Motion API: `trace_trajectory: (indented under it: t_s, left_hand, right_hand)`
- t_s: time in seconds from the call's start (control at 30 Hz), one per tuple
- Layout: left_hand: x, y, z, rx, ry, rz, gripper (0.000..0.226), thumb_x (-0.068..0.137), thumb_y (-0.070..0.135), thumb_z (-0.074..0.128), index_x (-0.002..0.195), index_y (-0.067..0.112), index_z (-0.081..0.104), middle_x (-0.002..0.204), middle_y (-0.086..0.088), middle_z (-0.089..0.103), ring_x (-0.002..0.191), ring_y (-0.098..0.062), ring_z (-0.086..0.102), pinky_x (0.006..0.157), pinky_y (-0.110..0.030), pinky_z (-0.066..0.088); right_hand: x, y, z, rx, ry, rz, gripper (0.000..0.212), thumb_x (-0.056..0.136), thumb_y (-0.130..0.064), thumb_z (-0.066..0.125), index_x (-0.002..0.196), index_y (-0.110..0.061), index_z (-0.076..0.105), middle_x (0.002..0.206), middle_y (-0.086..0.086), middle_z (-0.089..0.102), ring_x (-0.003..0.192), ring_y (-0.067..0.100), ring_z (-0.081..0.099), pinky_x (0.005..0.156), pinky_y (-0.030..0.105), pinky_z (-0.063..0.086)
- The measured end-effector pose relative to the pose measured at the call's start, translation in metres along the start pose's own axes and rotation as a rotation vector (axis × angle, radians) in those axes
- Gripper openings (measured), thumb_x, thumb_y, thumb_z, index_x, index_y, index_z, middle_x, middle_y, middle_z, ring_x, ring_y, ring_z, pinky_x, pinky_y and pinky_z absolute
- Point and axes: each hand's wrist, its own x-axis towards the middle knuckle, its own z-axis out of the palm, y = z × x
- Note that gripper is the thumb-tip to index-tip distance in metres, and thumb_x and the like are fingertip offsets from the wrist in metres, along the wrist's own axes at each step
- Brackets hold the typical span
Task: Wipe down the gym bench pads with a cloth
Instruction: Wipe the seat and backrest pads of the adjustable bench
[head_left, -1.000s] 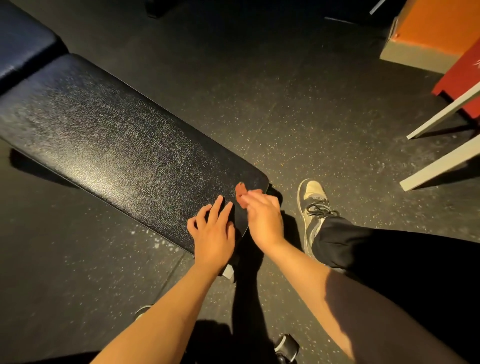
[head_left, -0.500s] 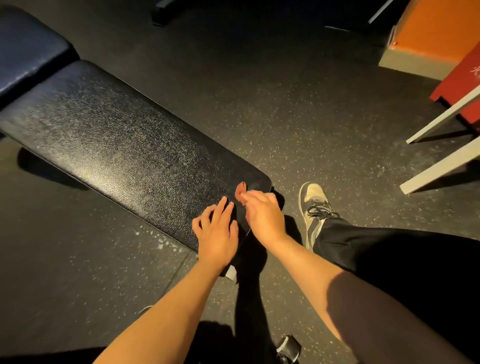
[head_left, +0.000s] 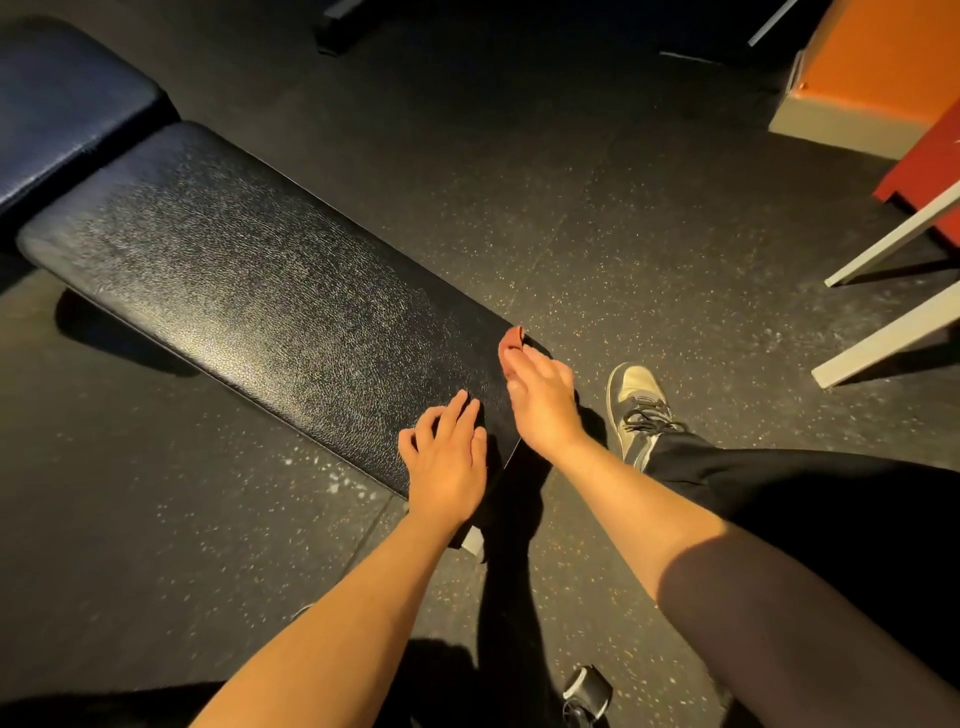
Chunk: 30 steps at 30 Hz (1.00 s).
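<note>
Left hand: the left hand (head_left: 447, 462) lies palm down on the near end of the bench pad (head_left: 260, 291), its fingers (head_left: 457, 410) slightly spread and gently bent, holding nothing.
Right hand: the right hand (head_left: 545, 400) is at the pad's near right corner, its fingers (head_left: 519, 364) bunched together and pinching the cloth.
Cloth: a small reddish-brown cloth (head_left: 511, 340) sticks out just past the right fingertips and touches the pad's corner edge; most of it is hidden by the hand.
Bench pad: long, black and grained, it runs away from both sets of fingertips toward the far left.
Second pad: a darker pad (head_left: 62, 119) sits beyond the long pad's far end, well apart from the fingers.
Shoe: a grey and cream laced shoe (head_left: 636, 405) stands on the speckled floor (head_left: 571, 208), just right of the right hand.
Writing: a white mark on the red panel (head_left: 924, 171) is cut off by the frame edge and cannot be read; no label on the shoe is legible.
Far right: an orange box (head_left: 883, 62) and pale bars (head_left: 893, 332).
</note>
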Motion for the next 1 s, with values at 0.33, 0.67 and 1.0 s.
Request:
trace_trajectory:
  t_s: [0.33, 0.67, 1.0]
  left_hand:
    - [0.008, 0.002, 0.0, -0.039, -0.021, -0.044, 0.048, 0.107, 0.041, 0.025, 0.155, 0.041, 0.027, 0.16, 0.019, 0.027, 0.131, -0.015, 0.023, 0.107, -0.046, 0.014]
    - [0.01, -0.002, 0.004, -0.103, 0.003, -0.048, 0.047, 0.107, 0.041, 0.027, 0.152, 0.032, 0.037, 0.159, 0.019, 0.03, 0.132, -0.015, 0.024, 0.108, -0.045, 0.015]
    - [0.007, -0.002, 0.001, -0.096, -0.013, -0.041, 0.048, 0.107, 0.04, 0.032, 0.154, 0.03, 0.035, 0.161, 0.016, 0.027, 0.136, -0.016, 0.026, 0.108, -0.044, 0.016]
  right_hand:
    - [-0.031, -0.001, 0.015, 0.113, -0.049, -0.134, 0.042, 0.094, 0.0, 0.052, 0.124, -0.025, 0.068, 0.131, -0.006, 0.057, 0.121, 0.021, 0.046, 0.105, 0.025, 0.036]
    - [0.006, -0.002, 0.027, 0.007, 0.046, -0.124, 0.057, 0.094, 0.003, 0.053, 0.142, -0.027, 0.048, 0.151, -0.002, 0.042, 0.143, 0.021, 0.032, 0.116, 0.047, 0.032]
    - [0.016, 0.016, 0.006, -0.019, 0.083, -0.176, 0.053, 0.093, 0.002, 0.049, 0.14, -0.023, 0.046, 0.134, -0.002, 0.052, 0.128, 0.027, 0.044, 0.113, 0.045, 0.035]
